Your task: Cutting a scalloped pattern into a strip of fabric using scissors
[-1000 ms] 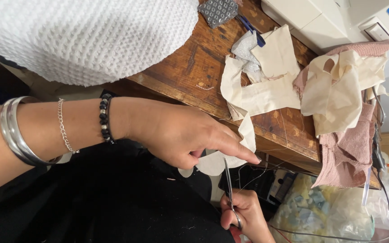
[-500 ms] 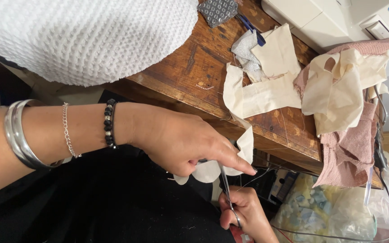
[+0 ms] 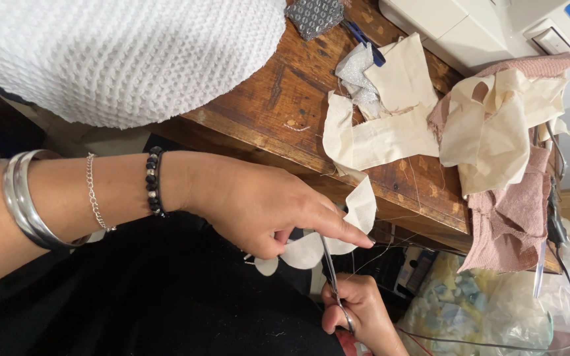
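My left hand [image 3: 265, 206] pinches a small cream fabric piece [image 3: 363, 206] with a scalloped edge, holding it in the air just off the edge of the wooden table [image 3: 278, 99]. The forefinger points along the cloth. That wrist wears silver bangles, a thin chain and a black bead bracelet. Below it, my right hand [image 3: 359, 315] grips slim metal scissors [image 3: 330, 269]. Their blades reach up into the lower edge of the cream piece, beside my left fingertips.
A white waffle-textured cloth [image 3: 120, 53] covers the table's left part. Cream scraps [image 3: 390, 132], pink fabric [image 3: 509, 221] and a silver glitter patch [image 3: 315, 14] lie on the wood. A white sewing machine [image 3: 470, 26] stands behind. Black cloth [image 3: 133, 296] covers my lap; a plastic bag of scraps [image 3: 483, 310] sits lower right.
The scissors have worked further into the cream piece, and my left hand has turned the piece slightly. The right hand has risen a little toward it.
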